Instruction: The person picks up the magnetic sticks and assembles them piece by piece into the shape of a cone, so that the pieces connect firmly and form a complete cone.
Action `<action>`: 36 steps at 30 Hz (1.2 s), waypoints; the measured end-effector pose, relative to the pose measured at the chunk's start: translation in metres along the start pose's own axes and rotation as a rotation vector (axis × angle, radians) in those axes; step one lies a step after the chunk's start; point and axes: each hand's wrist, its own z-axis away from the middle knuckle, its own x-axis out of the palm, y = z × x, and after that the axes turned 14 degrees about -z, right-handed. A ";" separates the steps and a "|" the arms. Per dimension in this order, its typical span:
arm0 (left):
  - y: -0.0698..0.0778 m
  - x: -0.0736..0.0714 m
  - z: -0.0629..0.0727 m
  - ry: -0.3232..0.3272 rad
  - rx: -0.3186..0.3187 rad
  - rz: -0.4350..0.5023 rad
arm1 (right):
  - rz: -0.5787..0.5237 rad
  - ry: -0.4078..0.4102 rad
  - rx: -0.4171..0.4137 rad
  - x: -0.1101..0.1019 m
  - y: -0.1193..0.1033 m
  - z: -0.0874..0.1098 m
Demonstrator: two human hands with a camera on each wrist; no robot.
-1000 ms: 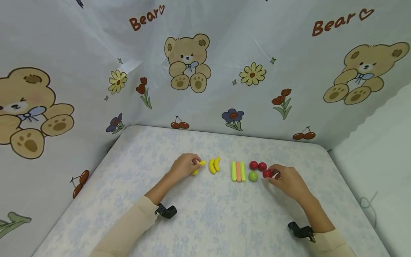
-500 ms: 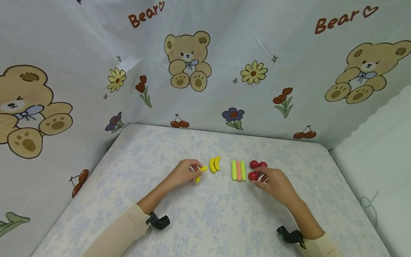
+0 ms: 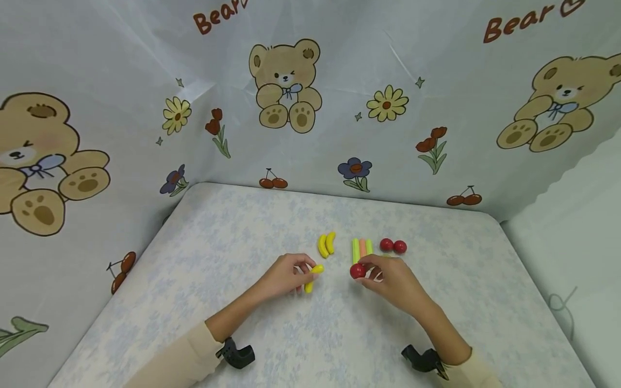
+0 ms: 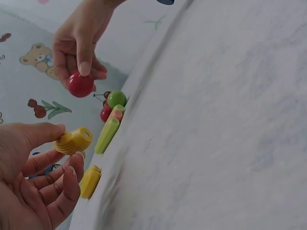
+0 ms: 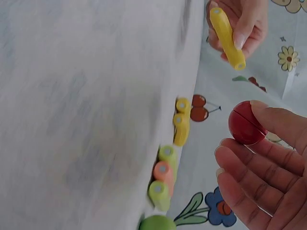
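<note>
My left hand (image 3: 290,276) pinches a yellow toy banana (image 3: 317,268) between thumb and fingers; in the right wrist view the whole curved banana (image 5: 227,38) shows, lifted above the table. Facing it, my right hand (image 3: 395,281) holds a shiny red ball (image 3: 357,270) by thumb and fingertips, and a seam runs across the ball (image 5: 247,122) in the right wrist view. The ball overlaps the front of three sticks (image 3: 362,247), two light green and one orange. A gap separates the two held things.
Two more toy bananas (image 3: 326,245) lie side by side behind the left hand. A pair of red balls (image 3: 393,246) sits right of the sticks. The green ball (image 4: 116,99) is mostly hidden behind my right hand in the head view. A bear-print curtain (image 3: 213,129) stands behind the table.
The left hand has come right and nearer with the banana. The right hand has carried the red ball left, away from the other red balls, past the green ball to the sticks.
</note>
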 end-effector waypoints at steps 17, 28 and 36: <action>0.007 0.020 0.010 -0.004 0.047 -0.033 | -0.058 -0.076 -0.110 0.030 -0.011 -0.011; 0.004 0.024 0.010 -0.029 0.032 -0.007 | -0.088 -0.106 -0.123 0.034 -0.008 -0.014; -0.002 0.028 0.007 -0.102 0.015 0.072 | -0.108 -0.167 -0.103 0.044 -0.001 -0.015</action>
